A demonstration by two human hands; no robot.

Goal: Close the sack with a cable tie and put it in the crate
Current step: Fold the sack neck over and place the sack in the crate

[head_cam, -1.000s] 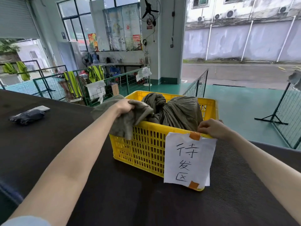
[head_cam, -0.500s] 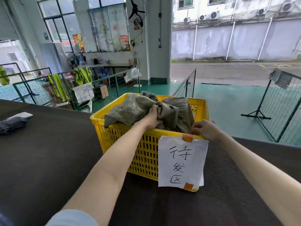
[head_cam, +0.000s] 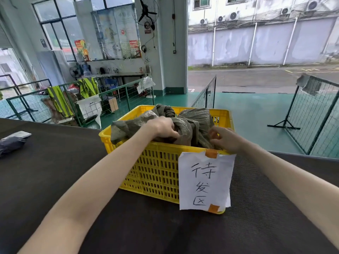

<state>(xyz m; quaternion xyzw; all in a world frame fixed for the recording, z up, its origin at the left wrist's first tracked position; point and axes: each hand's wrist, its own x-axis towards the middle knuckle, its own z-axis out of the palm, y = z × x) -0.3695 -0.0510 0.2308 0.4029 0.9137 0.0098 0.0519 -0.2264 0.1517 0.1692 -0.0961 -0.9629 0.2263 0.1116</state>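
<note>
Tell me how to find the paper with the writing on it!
Look at the big yellow crate standing on the dark table. On its near side, toward the right corner, hangs a white paper sign stuck on with orange tape. It is the only sheet on the crate, with three black handwritten characters running top to bottom.

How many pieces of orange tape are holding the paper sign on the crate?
2. One tape piece is at the sign's top edge on the crate rim; the other is at its bottom edge. More could be hidden behind.
</note>
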